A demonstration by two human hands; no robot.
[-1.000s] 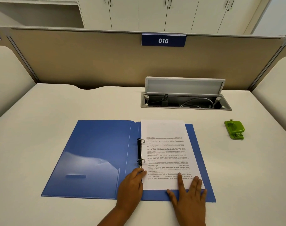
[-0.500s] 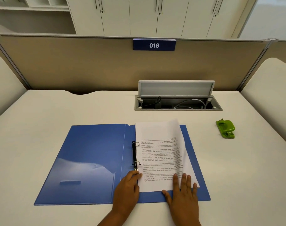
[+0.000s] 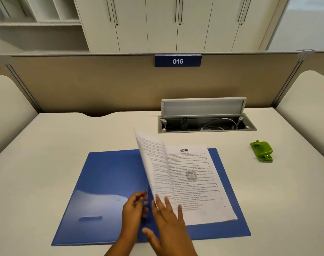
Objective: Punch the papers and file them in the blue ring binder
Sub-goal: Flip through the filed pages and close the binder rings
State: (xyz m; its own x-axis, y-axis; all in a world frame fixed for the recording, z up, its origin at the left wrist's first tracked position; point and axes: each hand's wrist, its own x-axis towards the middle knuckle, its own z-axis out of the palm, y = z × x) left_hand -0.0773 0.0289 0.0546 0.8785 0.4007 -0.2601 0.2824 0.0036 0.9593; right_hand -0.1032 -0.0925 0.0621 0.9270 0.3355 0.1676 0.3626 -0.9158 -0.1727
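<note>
One sheet [image 3: 153, 163] standing up mid-flip over the spine of the blue ring binder [image 3: 105, 183], lying open flat on the desk [image 3: 46, 137]; remaining papers [image 3: 198, 183] lying on its right half. Right hand [image 3: 168, 224] spread open, fingertips touching the lifted sheet's lower edge. Left hand [image 3: 132, 209] loosely open beside it, gripping nothing. Green hole punch [image 3: 261, 151] sitting well apart at right.

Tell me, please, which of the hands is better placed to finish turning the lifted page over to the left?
Probably the right hand: its fingers touch the raised sheet, standing over the blue ring binder. The left hand is beside the spine, off the paper.
</note>
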